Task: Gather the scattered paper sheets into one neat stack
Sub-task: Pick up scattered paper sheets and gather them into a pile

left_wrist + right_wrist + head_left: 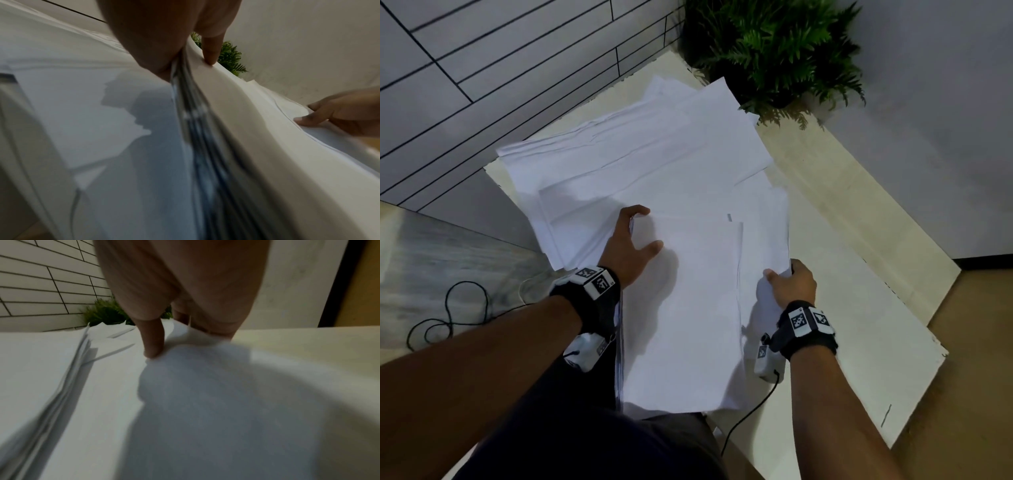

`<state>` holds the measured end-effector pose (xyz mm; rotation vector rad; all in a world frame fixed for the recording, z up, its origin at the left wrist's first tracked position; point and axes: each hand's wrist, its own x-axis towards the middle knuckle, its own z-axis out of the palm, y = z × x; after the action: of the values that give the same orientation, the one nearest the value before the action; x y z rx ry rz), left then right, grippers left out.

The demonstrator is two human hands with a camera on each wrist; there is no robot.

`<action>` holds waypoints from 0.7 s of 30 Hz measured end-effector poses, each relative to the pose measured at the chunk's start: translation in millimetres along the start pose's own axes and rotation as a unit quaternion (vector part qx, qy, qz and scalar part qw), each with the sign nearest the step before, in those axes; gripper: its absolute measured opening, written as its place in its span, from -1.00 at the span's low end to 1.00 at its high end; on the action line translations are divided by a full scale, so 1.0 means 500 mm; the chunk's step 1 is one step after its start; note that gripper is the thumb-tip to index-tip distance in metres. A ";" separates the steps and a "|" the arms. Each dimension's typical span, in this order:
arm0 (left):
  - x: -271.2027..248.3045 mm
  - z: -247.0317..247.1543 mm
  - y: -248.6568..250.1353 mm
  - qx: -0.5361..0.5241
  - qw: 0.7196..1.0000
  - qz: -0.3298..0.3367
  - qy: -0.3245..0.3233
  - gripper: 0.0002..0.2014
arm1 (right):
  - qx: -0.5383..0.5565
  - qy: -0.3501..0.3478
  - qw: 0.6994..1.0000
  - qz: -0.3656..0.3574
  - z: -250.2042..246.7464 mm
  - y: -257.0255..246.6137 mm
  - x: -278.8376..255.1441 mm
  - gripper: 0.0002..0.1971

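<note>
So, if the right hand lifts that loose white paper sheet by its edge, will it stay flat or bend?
The loose white paper sheet will probably bend: it already curls where the right hand pinches it. It looks thin, so likely light. The sheets may slide; the gathered white paper stack already shows fanned edges.

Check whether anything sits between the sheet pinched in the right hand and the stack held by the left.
Nothing visible does. The right hand pinches a loose sheet right beside the stack gripped by the left hand; only more paper lies between.
</note>
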<state>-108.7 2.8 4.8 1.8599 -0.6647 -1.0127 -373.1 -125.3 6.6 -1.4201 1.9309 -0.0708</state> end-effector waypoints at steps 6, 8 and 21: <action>0.003 0.000 0.000 0.018 1.000 -0.015 -0.003 -0.53 | 0.015 0.084 0.996 -0.034 -0.115 -0.015 -0.028 -0.72; 0.005 0.000 -0.010 0.014 1.000 -0.009 -0.009 -0.44 | 0.037 0.123 0.990 -0.055 -0.168 -0.006 -0.038 -0.79; -0.001 0.009 -0.016 0.040 0.998 -0.038 -0.005 -0.64 | 0.260 0.155 0.951 -0.070 -0.230 0.061 -0.113 -0.84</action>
<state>-112.5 4.7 -3.1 1.9642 -0.6535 -1.0580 -456.6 -107.0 106.5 -1.2263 1.8558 -0.8517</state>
